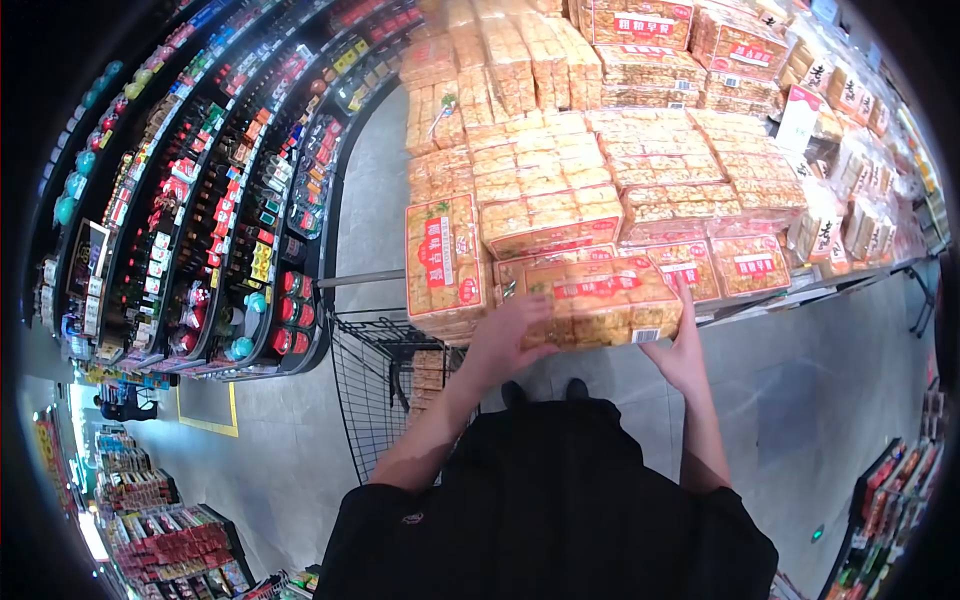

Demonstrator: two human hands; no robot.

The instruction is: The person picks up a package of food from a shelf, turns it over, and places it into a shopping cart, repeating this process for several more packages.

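Observation:
A long clear-wrapped pack of golden snack cakes (597, 312), with a red label and a barcode, is between my two hands at the front edge of the display. My left hand (512, 338) grips its left end, the fingers over the top and the thumb at the near side. At the right end my right hand (682, 348) presses with fingers along the side and the thumb below the barcode. Directly behind it are stacked similar packs (548, 215). To the left, one pack with a red label (442, 252) stands upright at the corner.
A black wire cart (365, 375) with stacked packs inside stands at my left, under the display corner. Curved shelves of bottles and boxes (200, 200) line the left. White-wrapped packs (862, 195) and a price card (798, 118) are at the right. A person (125, 402) is far left.

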